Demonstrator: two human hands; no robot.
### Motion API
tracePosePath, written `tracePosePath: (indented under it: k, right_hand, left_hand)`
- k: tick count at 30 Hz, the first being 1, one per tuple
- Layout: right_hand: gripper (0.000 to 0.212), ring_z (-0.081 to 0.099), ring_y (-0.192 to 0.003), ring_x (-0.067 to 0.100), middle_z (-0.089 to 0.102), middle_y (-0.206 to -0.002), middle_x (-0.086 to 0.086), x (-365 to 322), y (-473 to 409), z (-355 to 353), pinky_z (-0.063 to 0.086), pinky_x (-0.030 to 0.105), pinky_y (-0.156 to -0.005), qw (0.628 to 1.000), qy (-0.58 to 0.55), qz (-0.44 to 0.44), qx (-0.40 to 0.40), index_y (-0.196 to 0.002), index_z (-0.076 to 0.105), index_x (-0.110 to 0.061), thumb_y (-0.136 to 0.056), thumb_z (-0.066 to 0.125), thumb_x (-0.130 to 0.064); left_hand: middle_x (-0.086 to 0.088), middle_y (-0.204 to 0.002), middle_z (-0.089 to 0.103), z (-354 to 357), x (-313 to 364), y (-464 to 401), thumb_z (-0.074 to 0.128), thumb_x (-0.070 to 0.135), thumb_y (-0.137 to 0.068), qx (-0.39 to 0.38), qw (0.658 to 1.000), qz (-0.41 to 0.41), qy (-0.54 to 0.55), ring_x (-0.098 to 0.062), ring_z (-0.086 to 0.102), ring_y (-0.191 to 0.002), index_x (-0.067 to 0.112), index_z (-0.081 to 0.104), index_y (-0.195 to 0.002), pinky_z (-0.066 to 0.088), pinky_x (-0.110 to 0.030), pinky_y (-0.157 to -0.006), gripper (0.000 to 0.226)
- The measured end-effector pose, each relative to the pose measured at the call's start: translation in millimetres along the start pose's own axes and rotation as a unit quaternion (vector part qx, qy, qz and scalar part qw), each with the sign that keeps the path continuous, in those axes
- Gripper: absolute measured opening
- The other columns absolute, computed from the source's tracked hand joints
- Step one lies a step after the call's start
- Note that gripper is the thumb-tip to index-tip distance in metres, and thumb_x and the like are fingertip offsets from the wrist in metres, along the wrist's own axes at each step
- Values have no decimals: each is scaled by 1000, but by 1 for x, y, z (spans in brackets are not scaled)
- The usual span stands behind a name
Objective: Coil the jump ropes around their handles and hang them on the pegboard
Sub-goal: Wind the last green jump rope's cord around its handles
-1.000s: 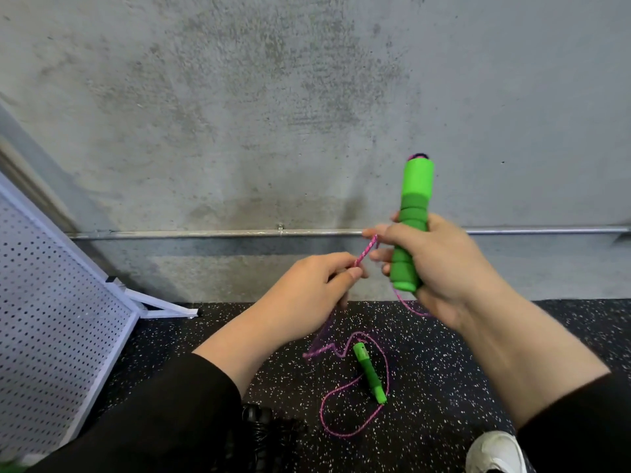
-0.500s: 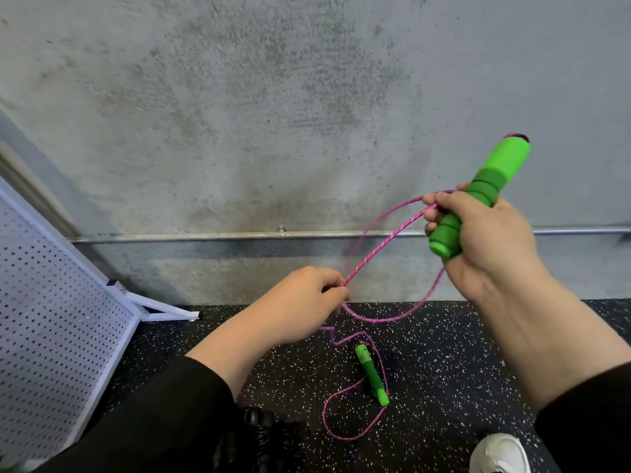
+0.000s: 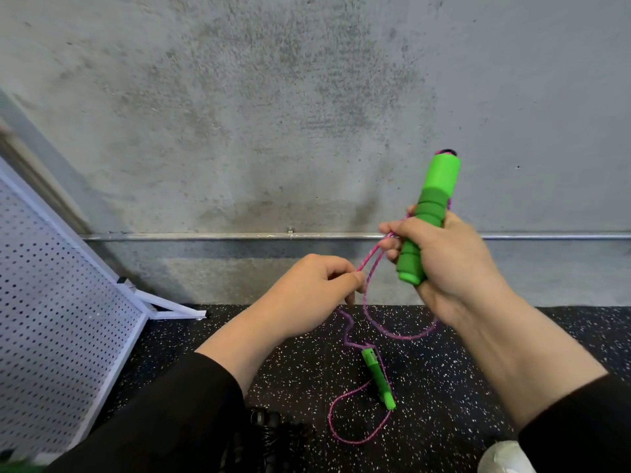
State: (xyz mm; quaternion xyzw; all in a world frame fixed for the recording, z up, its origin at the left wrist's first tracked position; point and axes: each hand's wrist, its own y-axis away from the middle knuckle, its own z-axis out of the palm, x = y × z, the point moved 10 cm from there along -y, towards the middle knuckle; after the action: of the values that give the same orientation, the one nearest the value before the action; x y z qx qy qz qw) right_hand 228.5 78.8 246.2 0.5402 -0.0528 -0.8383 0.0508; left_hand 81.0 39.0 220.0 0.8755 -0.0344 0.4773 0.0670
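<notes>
Jump rope [image 3: 367,298], pink cord w/ green handles, sits center-right of frame. One green handle [image 3: 428,216] is up in the air at right of center, nearly upright, tilted a bit w/ top end toward upper right. Right hand [image 3: 450,264] grips it, fingers curled round the lower foam part; index finger also catches the cord where it crosses by the handle. From there two strands of cord run down-left to the left hand [image 3: 314,295], mid-frame, which pinches the cord btwn thumb and curled fingers. Hands are near each other, not touching.

Below the hands the cord hangs in a loop under the right hand, then drops to the floor [image 3: 478,353], black rubber w/ white specks. Second green handle [image 3: 378,378] lies flat on the floor, lower center, pointing down-right, w/ a loose cord loop round it reaching toward lower center.

White pegboard [image 3: 58,319] leans at left edge of frame on a white frame, nothing seen hung on the part in view. Concrete wall [image 3: 273,114] fills upper frame; a metal pipe [image 3: 222,236] runs along it across the middle. Black sleeves on both arms. White shoe [image 3: 502,459] at bottom right corner. Dark coiled item [image 3: 269,435] at bottom center, too dim to ID.
</notes>
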Motion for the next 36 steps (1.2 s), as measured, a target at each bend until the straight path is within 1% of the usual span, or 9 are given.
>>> tracePosePath:
  k: [3,5,8,13,16,21,28,34,36]
  right_hand:
    - [31,59,-52,15,63,-84,20,-10,-7,-15,48,19,-48,998,-47,-11,34,-96,45,-14,-88,58,13]
    - [31,60,-52,15,64,-82,19,-15,-10,-23,48,20,-48,996,-62,-26,52,-95,45,-15,-89,57,13]
    - [30,61,-52,17,66,-78,18,-23,-12,-30,48,22,-49,994,-72,-53,68,-97,44,-15,-91,54,12]
    - [27,63,-55,18,68,-80,18,-33,-15,-40,49,23,-51,990,-90,-71,85,-101,43,-14,-93,54,9]
    - [27,64,-57,19,69,-81,18,-30,-17,-44,50,24,-52,988,-106,-62,90,-102,43,-14,-93,55,8]
    - [23,65,-58,18,70,-85,16,-15,-15,-30,49,23,-51,994,-91,-21,52,-97,45,-15,-95,57,5]
    - [26,63,-57,14,68,-79,10,18,1,7,50,22,-49,998,-7,47,-40,-105,51,-12,-91,64,6]
    - [32,55,-54,14,58,-75,11,6,-5,-6,48,21,-49,1000,-1,0,20,-102,50,-12,-86,63,12]
    - [33,56,-56,15,57,-78,14,3,-7,-11,49,21,-50,999,-16,-7,31,-103,49,-13,-86,63,13]
  left_hand:
    - [1,-73,69,-1,-8,0,63,27,-98,-4,1000,-10,-11,-10,55,-65,23,74,-85,45,-36,-66,17]
    - [10,-75,62,-5,-8,0,66,27,-97,11,999,0,-41,2,49,-62,23,71,-87,39,-20,-63,12]
    - [7,-102,61,-12,-9,-2,67,27,-97,32,995,9,-94,-4,56,-91,29,68,-92,34,-5,-73,6]
    - [2,-84,65,-19,-16,-4,64,19,-97,70,997,2,-45,-11,56,-73,27,66,-88,45,-25,-72,12]
    - [-4,-85,74,-15,-13,-2,55,8,-102,57,997,5,45,-20,69,-73,21,63,-97,55,-37,-76,16]
    - [-6,-86,75,-11,-1,1,46,11,-107,50,994,18,94,-17,65,-60,23,56,-132,50,-21,-64,29]
    - [-5,-86,76,-2,7,-1,51,13,-106,33,997,39,64,-15,62,-56,18,69,-115,46,-26,-61,21]
    - [-5,-82,77,-1,2,0,52,18,-106,37,994,19,102,-16,64,-60,19,71,-110,50,-38,-66,20]
    - [-8,-82,76,-1,5,1,50,20,-107,32,991,25,128,-15,65,-62,13,72,-106,50,-31,-66,22]
